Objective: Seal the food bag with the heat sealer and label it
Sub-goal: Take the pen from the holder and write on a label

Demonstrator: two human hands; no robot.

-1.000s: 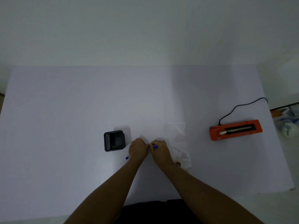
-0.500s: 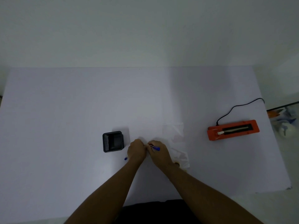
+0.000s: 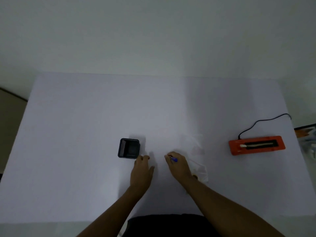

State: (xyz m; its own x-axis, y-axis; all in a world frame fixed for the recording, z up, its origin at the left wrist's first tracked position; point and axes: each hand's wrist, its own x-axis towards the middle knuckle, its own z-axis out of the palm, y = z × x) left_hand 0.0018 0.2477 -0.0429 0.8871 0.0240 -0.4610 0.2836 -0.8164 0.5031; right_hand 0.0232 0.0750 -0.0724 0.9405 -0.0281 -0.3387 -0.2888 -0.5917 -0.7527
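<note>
My right hand point(image 3: 179, 166) grips a blue pen point(image 3: 174, 159) just above the table, its tip pointing left. A clear food bag point(image 3: 201, 171) lies under and to the right of that hand, with crumpled clear plastic point(image 3: 193, 142) behind it. My left hand point(image 3: 142, 170) is down at the table beside the black square container point(image 3: 129, 148). Its fingertips are near the container's front right corner and its thumb is spread. Whether it holds anything is hidden. The orange heat sealer point(image 3: 256, 145) lies at the right, well away from both hands.
A black power cord point(image 3: 259, 120) runs from the sealer off the right table edge. Some clutter point(image 3: 306, 134) sits beyond that edge. The white table point(image 3: 85, 168) stretches wide to the left and behind.
My hands were together at the pen and have come apart. The left hand moved left toward the black container; the right hand keeps the pen. The blue tip seen below the left hand no longer shows.
</note>
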